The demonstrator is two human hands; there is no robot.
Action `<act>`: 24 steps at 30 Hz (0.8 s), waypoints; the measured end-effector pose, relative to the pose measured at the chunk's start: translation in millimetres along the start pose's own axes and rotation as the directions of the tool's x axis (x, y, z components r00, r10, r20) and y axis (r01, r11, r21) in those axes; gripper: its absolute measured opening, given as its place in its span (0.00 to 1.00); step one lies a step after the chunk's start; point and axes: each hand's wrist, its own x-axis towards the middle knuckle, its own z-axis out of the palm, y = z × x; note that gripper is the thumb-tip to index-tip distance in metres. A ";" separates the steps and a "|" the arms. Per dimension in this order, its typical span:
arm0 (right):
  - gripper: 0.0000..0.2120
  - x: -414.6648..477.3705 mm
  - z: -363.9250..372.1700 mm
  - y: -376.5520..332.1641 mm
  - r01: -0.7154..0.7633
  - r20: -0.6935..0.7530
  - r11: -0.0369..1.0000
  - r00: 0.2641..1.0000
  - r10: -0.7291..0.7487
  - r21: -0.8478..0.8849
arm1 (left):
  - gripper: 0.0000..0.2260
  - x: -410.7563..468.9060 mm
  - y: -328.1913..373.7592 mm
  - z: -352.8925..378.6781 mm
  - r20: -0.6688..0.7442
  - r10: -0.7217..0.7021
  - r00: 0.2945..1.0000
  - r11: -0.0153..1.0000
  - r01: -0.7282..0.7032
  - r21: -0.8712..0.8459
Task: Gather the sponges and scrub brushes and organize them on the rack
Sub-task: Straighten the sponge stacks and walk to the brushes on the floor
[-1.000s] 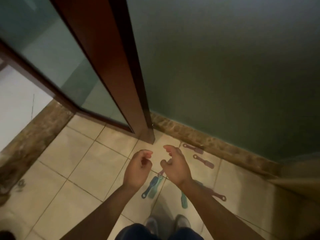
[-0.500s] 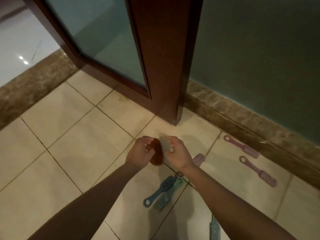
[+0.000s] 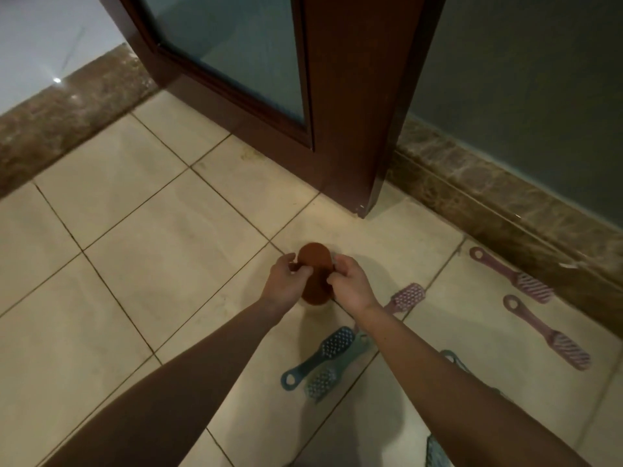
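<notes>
Both hands are closing on the brown sponge (image 3: 315, 261); half a second ago they were hovering apart on either side of it, and the view is now sitting lower and nearer the tiles (image 3: 135, 264). The left hand (image 3: 286, 283) is pinching the sponge's 9 o'clock edge between thumb and fingertips, and the right hand (image 3: 350, 286) is pinching its 3 o'clock edge the same way. The sponge is sitting mid-frame between them, with the door (image 3: 354, 112) corner at its 12 o'clock. Whether it is lifting clear of the tiles, I cannot tell.

Judging from this, the first pick-up is only beginning. A pink brush (image 3: 406, 296) is lying at the sponge's 4 o'clock, just beside the right wrist. A blue brush (image 3: 320, 355) and a teal brush (image 3: 332, 374) are lying side by side at 6 o'clock, and a pink pair (image 3: 534, 286) is lying well apart at 3 o'clock. No rack is showing, so all carrying is still waiting.
</notes>
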 end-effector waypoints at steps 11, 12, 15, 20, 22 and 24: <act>0.11 -42.9 -62.8 11.4 0.060 -0.330 0.942 0.942 0.056 0.331 | 0.25 -37.7 22.8 55.4 0.185 0.262 0.947 0.964 -0.266 -0.008; 0.11 -49.4 -72.8 15.0 0.072 -0.334 0.941 0.941 0.046 0.331 | 0.25 -42.3 23.8 65.0 0.221 0.291 0.931 0.954 -0.299 0.003; 0.13 -70.1 -104.0 31.4 0.115 -0.396 0.947 0.918 0.013 0.299 | 0.26 -59.8 27.2 96.5 0.296 0.319 0.900 0.938 -0.344 0.034; 0.12 -106.6 -148.9 72.0 0.075 -0.464 0.982 0.886 0.013 0.171 | 0.22 -87.2 25.5 145.8 0.400 0.334 0.854 0.904 -0.410 0.122; 0.11 -124.0 -165.8 87.1 0.035 -0.490 0.998 0.871 -0.001 0.061 | 0.26 -98.6 21.3 164.2 0.455 0.329 0.827 0.870 -0.453 0.194; 0.07 -140.3 -179.7 103.3 -0.012 -0.505 0.996 0.863 -0.034 -0.087 | 0.29 -112.2 18.3 179.3 0.507 0.311 0.804 0.840 -0.482 0.249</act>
